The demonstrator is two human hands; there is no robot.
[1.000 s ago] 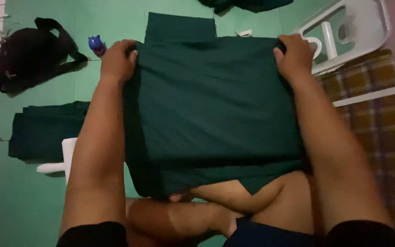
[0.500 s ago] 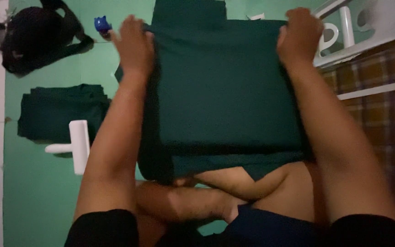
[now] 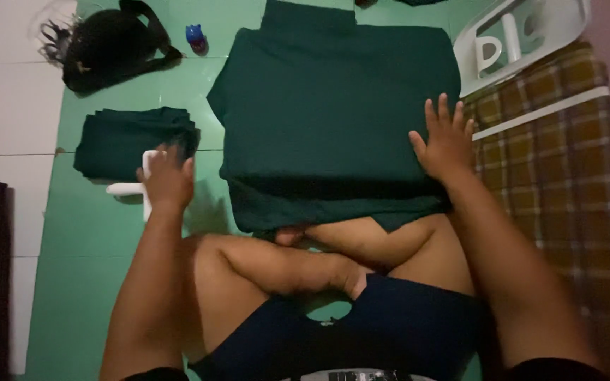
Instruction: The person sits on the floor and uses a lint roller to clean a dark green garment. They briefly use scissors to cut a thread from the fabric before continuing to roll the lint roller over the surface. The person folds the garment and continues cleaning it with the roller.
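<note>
A dark green folded cloth (image 3: 333,106) lies spread on the green floor in front of my crossed legs. My right hand (image 3: 445,141) rests flat on its right edge, fingers apart. Left of the cloth, my left hand (image 3: 167,180) lies on a white T-shaped plastic tool (image 3: 127,188) on the floor, fingers curled over it. A pile of folded dark green cloths (image 3: 132,137) sits just beyond that hand.
A black bag (image 3: 111,46) and a small blue object (image 3: 194,34) lie at the far left. A white plastic frame (image 3: 524,39) and a brown checked fabric (image 3: 566,176) fill the right side. White tiles (image 3: 8,106) border the left.
Both hands left the far corners of the cloth. The left hand went down left onto the white tool; the right hand slid back to the cloth's right edge. The cloth now lies flat.
</note>
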